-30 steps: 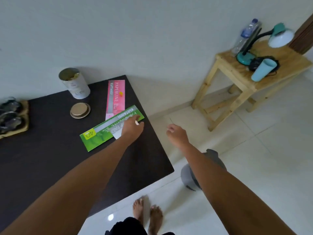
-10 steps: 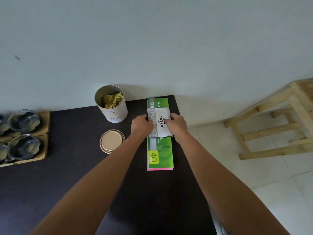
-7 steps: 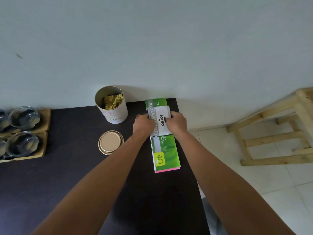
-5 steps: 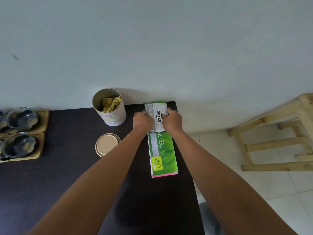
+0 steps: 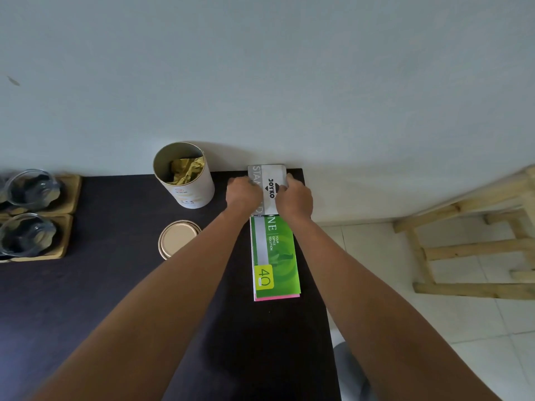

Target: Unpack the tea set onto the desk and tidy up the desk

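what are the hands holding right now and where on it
Both hands hold the small white Joyko box by its long sides, left hand on its left edge, right hand on its right, atop the green pack.

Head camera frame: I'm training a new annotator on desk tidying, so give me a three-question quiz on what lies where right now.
1. True or false: the round lid sits on the canister.
2. What do the left hand and right hand hold between them?
A. the white Joyko box
B. a glass cup
C. the lid
3. Fill in: the green packet lies on top of a ____ one, whose edge shows at the near end.

Key:
1. False: the lid lies flat on the dark desk, in front of the open canister.
2. A: one hand on each side of the box, which rests on the packet's far end.
3. Pink.
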